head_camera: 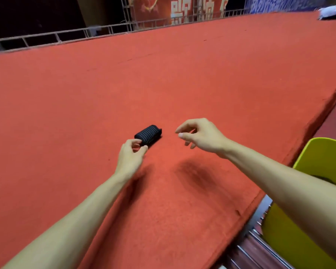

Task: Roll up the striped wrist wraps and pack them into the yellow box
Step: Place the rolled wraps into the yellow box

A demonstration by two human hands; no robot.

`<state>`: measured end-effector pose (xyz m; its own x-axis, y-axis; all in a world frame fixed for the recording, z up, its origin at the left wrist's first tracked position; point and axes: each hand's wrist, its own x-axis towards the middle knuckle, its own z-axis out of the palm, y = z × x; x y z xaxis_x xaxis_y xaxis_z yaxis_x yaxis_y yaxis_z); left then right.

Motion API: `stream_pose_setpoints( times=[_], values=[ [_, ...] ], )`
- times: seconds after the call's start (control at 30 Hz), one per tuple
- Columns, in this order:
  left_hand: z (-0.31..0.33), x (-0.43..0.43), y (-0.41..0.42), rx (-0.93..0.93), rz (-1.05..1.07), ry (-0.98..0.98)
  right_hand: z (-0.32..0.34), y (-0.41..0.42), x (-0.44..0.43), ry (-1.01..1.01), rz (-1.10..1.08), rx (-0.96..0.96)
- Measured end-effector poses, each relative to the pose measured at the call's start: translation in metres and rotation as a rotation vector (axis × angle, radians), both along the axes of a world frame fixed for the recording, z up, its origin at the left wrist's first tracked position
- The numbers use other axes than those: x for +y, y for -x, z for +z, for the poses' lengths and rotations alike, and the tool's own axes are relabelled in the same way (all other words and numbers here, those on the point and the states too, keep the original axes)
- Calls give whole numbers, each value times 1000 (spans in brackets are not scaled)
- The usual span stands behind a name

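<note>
Wrist wrap: 1 rolled black wrist wrap point(148, 133) with thin pale stripes lies on its side near the middle of the desk, its long axis running from near-left to far-right.
Desk: a broad desk point(163, 78) covered in red felt; its right edge runs diagonally past the box.
Left hand: the left hand point(131, 152) is at the near end of the roll, resting low over the felt.
Left fingers: curled, with the forefinger point(134, 141) and thumb closed in on the roll's near end, pinching it.
Right hand: the right hand point(200, 135) hovers just to the right of the roll, apart from it, casting a blurred shadow on the felt below.
Right fingers: loosely curled, with the thumb and forefinger point(182, 129) parted and nothing between them.
Yellow box: the yellow box point(306, 152) stands off the right edge of the desk, lower than the top, partly hidden behind the right forearm; something dark shows inside, too hidden to name.
Far edge: a pale metal railing point(66, 34) runs along the back, with a red and white patterned cloth point(182, 10) behind it.
Far right corner: a pale bundle point(332, 13), blurred.
</note>
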<state>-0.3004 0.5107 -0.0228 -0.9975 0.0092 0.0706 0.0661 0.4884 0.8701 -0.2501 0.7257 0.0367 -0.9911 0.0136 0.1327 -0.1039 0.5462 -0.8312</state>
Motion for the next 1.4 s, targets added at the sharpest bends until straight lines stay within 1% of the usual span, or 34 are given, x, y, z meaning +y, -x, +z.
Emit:
stream_pose_setpoints(
  times=[0.1, 0.2, 0.33, 0.43, 0.5, 0.7, 0.77, 0.83, 0.93, 1.0, 1.1, 1.2, 1.3, 1.4],
  values=[
    [-17, 2, 35, 6, 97, -32, -14, 21, -3, 31, -22, -31],
    [-31, 9, 61, -27, 76, -42, -21, 29, -3, 35, -19, -49],
    [-39, 16, 78, -81, 60, 172, -20, 27, 0, 29, -5, -68],
    [-29, 20, 67, -31, 28, 303, -10, 18, 6, 17, 6, -59],
    [-18, 18, 52, 11, -27, 331, -1, 12, 11, 9, 4, -38],
    [39, 18, -22, 154, -216, 121, 32, -29, 26, 7, -6, 34],
    [59, 23, -45, 173, -276, 57, 42, -45, 32, -27, -5, 57],
    [79, 31, -71, 168, -324, -47, 53, -65, 39, -56, 40, 65],
    [102, 50, -108, 176, -372, -163, 68, -102, 48, 80, 157, 9],
    [110, 65, -132, 166, -395, -200, 76, -126, 58, 167, 184, 18],
    [119, 89, -162, 153, -419, -238, 82, -158, 80, 292, 168, 70],
    [125, 124, -192, 119, -489, -282, 84, -194, 114, 390, 149, 41],
    [125, 159, -214, 50, -579, -288, 81, -223, 149, 400, 88, 6],
    [117, 200, -232, 7, -685, -212, 76, -254, 186, 356, 2, -36]
  ],
)
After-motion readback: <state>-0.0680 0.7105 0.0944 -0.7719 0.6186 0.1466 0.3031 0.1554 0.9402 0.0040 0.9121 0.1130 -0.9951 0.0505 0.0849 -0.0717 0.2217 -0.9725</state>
